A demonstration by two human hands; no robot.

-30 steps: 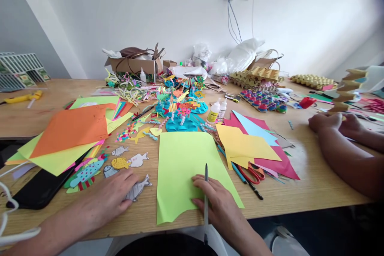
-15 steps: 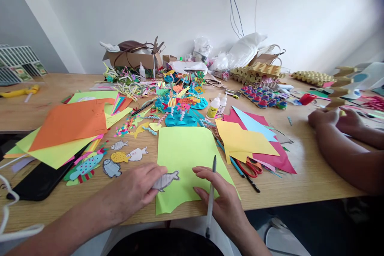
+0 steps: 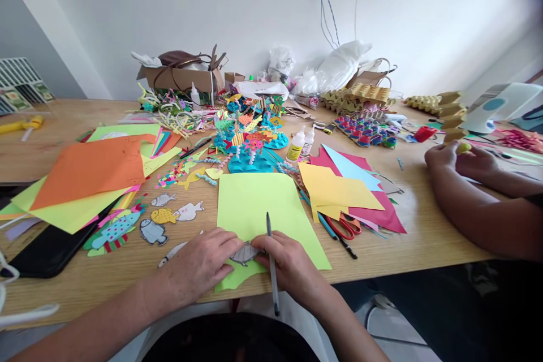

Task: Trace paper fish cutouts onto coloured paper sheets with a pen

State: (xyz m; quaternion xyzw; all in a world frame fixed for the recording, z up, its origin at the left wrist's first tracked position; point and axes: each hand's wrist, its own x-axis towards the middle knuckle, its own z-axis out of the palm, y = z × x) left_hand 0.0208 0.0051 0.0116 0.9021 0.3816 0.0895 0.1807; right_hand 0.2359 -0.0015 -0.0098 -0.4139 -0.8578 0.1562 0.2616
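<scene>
Head view, left to right: my left hand (image 3: 203,263) lies flat with fingers spread, pressing the grey paper fish (image 3: 245,253) onto the near edge of the lime-green sheet (image 3: 257,206), close to the table's front edge (image 3: 382,268). The fish's long axis runs left-right; which end is its head I cannot tell. My right hand (image 3: 288,266) touches its right end with a pen (image 3: 271,266) pinched between the fingers, tip pointing away; bare wood lies right of it.
</scene>
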